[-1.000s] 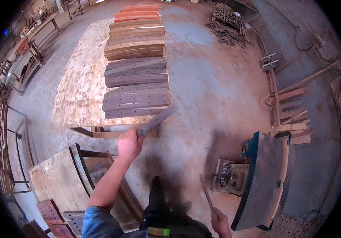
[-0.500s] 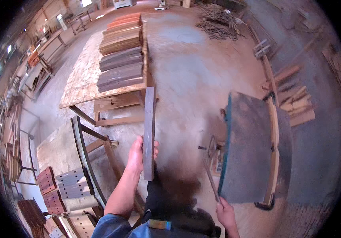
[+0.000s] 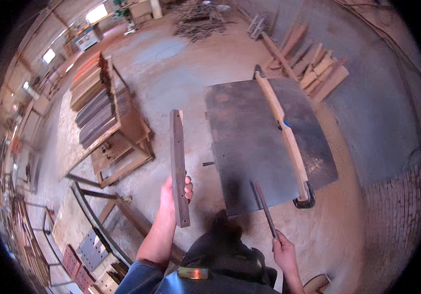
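Left of the dark tabletop [image 3: 249, 147], over the floor, a brown wooden bar [image 3: 177, 164] with small holes along its face is clasped in the left hand [image 3: 167, 196]. The fingers curl around its right edge and the palm and thumb lie along its left, gripping it below its middle; the longer part reaches beyond the hand, away from the body, and a shorter end runs back toward the torso.

The right hand [image 3: 284, 249] is closed around the near end of a thin dark rod [image 3: 266, 210], whose far end points up and leftward across the tabletop's near edge; whether it touches the surface cannot be told. A pale wooden strip [image 3: 289, 139] runs along the tabletop, a black clamp [image 3: 304, 197] at its near end. Well to the left, stacked boards [image 3: 94, 117] lie on a bench [image 3: 75, 153].
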{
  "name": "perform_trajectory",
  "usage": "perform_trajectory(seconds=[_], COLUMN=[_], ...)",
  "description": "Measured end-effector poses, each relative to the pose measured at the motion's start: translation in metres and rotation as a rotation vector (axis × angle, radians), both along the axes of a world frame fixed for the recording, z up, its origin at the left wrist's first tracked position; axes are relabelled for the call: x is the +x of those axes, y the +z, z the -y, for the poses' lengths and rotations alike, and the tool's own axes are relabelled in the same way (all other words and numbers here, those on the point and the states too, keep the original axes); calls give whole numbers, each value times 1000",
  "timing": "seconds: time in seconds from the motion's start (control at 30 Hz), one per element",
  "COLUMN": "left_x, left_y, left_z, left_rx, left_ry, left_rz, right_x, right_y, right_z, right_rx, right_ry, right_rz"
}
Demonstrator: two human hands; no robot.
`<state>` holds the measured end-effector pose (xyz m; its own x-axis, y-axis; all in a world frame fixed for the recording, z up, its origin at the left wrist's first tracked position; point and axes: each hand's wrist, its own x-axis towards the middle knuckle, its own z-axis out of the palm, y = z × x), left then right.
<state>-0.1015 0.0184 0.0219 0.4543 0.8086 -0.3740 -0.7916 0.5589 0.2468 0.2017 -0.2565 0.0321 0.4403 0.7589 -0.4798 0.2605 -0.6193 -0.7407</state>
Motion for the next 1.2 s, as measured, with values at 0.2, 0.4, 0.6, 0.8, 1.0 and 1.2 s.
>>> perform_trajectory(seconds=[0.2,0.4,0.6,0.8,1.0,1.2], left_x=[54,105,180,267,338,361], left_y=[-6,-30,-39,-92,-102,-85], left_z=[-14,-14,17,57,65,28], left_rx=[24,235,202,323,740,932], left_ry=[-186,-376,-347,-225,-225,-703], left_rz=[-2,-435,-710,-880,-1247,-1745], right_x=[-5,-4,17,54,76,84], right_y=[18,1,8,2,22,24], right_z=[12,30,57,107,141,153], right_rx=[-64,-51,-134,-99,-167,-147], right_ry=[-113,-204,-268,-268,-347,-283], right_rz=[-16,-11,-44,52,-21,-38])
